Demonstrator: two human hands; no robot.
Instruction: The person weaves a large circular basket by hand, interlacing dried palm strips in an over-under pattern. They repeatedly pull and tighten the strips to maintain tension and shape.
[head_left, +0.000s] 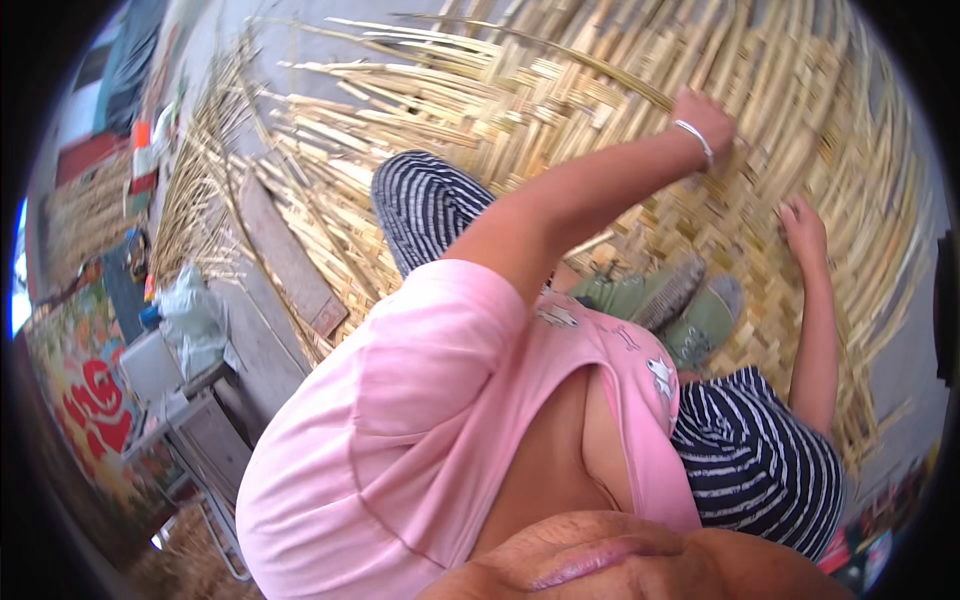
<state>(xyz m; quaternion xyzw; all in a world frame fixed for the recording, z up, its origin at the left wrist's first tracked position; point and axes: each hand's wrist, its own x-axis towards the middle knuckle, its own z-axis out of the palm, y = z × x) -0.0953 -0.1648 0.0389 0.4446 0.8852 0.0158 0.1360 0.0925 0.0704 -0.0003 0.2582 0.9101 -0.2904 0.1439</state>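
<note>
A large mat of flat, pale yellow split-reed strips (560, 120) spreads on the ground around my legs, woven in a slanting pattern. With a silver bracelet at the wrist, my left hand (705, 122) is closed on one long reed strip (600, 66), which runs off to the upper left above the weave. Down at the woven surface on the right, my right hand (803, 232) has its fingers curled against the strips. Whatever lies between those fingers is hidden and slightly blurred. My feet, in grey-green socks (672, 290), rest on the mat between both knees.
Loose strip ends fan out toward the left, near a flat wooden board (285, 250) and a heap of thin reeds (205, 190). Farther left stand a pale plastic bag (193, 320) and a grey metal frame (205, 440). Grey floor (900, 370) borders the mat on the right.
</note>
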